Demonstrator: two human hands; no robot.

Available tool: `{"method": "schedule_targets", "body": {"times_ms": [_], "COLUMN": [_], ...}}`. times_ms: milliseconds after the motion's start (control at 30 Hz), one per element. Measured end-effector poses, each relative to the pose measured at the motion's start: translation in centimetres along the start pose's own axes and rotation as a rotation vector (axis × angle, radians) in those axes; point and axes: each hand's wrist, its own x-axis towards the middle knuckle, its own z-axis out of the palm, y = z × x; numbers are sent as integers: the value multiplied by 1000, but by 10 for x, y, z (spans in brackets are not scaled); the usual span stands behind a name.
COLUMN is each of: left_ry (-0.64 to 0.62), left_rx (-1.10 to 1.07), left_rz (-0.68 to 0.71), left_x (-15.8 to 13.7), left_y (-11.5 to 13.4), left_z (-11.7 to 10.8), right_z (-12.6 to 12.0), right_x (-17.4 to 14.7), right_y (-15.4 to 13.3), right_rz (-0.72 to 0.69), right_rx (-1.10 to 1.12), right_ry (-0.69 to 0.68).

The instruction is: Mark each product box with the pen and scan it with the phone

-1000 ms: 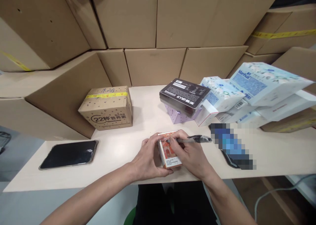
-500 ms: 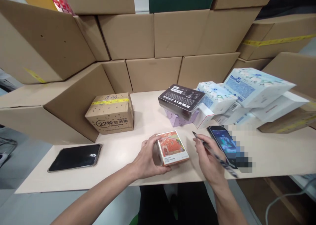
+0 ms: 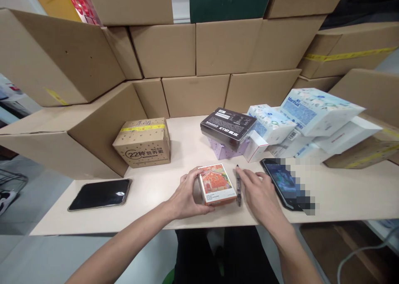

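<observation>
My left hand (image 3: pixel 188 196) grips a small box (image 3: pixel 217 184) by its left side, thumb at the near edge and fingers at the far corner. An orange building picture and a white strip of print cover the box's top. Just right of it, a dark patterned pen (image 3: pixel 238 186) lies on the table, pointing away from me. My right hand (image 3: pixel 260 191) rests beside the pen, palm down with fingers stretched forward, the fingertips at or very near the pen. To the right of that hand lies a phone (image 3: pixel 285 184) with a lit screen, partly pixelated.
Another phone (image 3: pixel 99 194), screen dark, lies at left. Behind it stands a taped carton (image 3: pixel 143 145). A black box (image 3: pixel 229 126) sits on a purple box (image 3: pixel 226 148), beside tissue packs (image 3: pixel 318 109). Stacked cardboard boxes (image 3: pixel 229 47) wall the table's back.
My right hand has put the pen down beside the small box and let go, its fingers straightening. My left hand keeps its hold on the box. The view has shifted slightly.
</observation>
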Motion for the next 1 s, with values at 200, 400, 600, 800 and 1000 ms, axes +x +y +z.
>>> {"method": "schedule_targets", "body": {"times_ms": [200,400,600,800,1000], "left_ry": [-4,-4,1,3,25], "left_rx": [-7,21,11,-1,27], "left_rz": [19,-20,-47,-79,-108], "left_x": [0,-3,-1,0,-2], "left_y": [-3,-11,-8,-6,-10], "left_z": [0,2,2,1,3], "right_z": [-10,2,2,-22,-38], "right_x": [-40,-52,-53,-69,-56], "right_y": [43,60,52,8,-57], "right_rz": [424,571,552,584,314], "right_rx": [-74,-13,107,527,697], "right_ry": [213,61,210,167,269]}}
